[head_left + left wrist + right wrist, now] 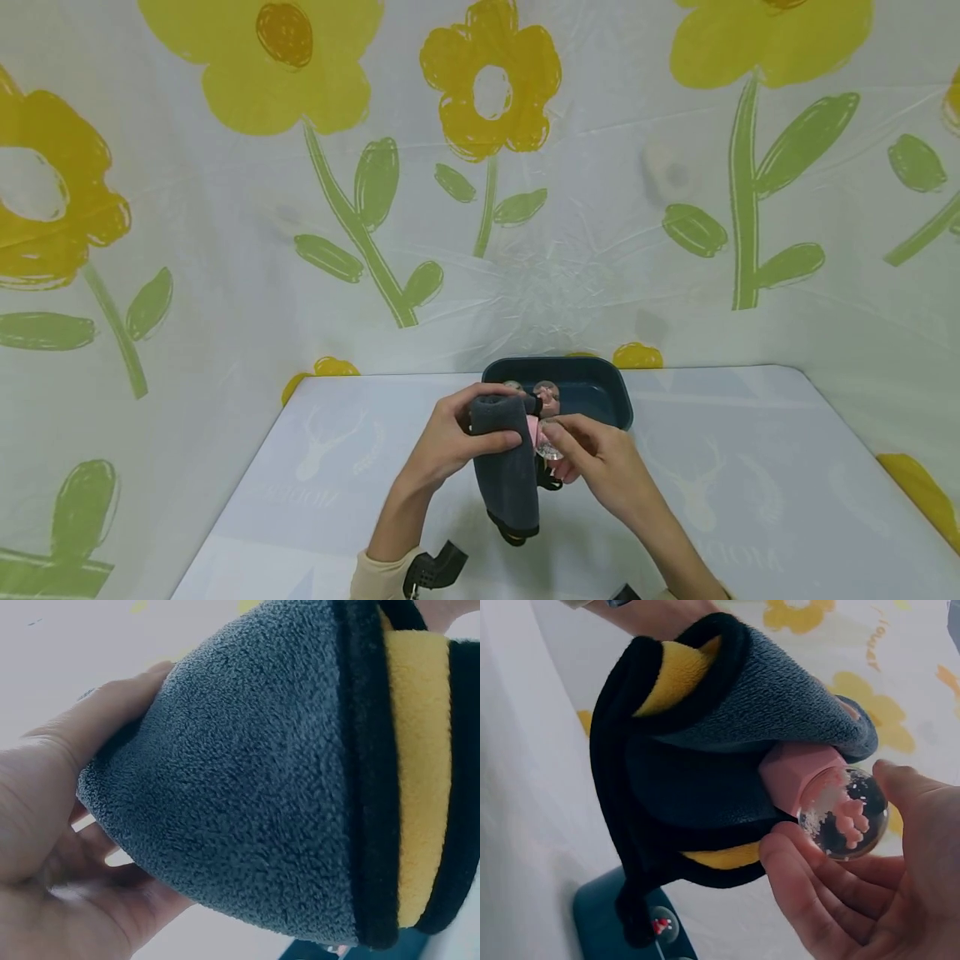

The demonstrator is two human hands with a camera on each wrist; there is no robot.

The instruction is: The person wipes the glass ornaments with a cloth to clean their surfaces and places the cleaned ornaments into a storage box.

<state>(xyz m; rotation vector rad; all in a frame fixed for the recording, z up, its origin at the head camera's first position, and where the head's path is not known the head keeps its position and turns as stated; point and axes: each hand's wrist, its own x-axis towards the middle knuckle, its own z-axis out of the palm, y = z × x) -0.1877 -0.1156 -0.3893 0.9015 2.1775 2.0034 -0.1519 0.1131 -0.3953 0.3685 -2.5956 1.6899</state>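
My left hand [453, 433] grips a folded dark grey plush cloth [498, 479], thumb across its front. Black edging and a yellow inner face show on the cloth [247, 765] in the left wrist view. Fingers and thumb of my right hand [900, 892] hold a small snow globe [847, 814] by its clear ball, which has a pink figure inside. Its faceted pink base [791, 780] lies between the folds of the cloth, partly covered by them. In the head view the right hand [603, 458] meets the cloth's right side.
Behind the hands, a dark teal bin [617, 400] stands at the table's back edge. More small snow globes [547, 396] sit in its left part, partly hidden by the cloth. A flower-printed sheet [570, 192] hangs behind the white table [300, 500].
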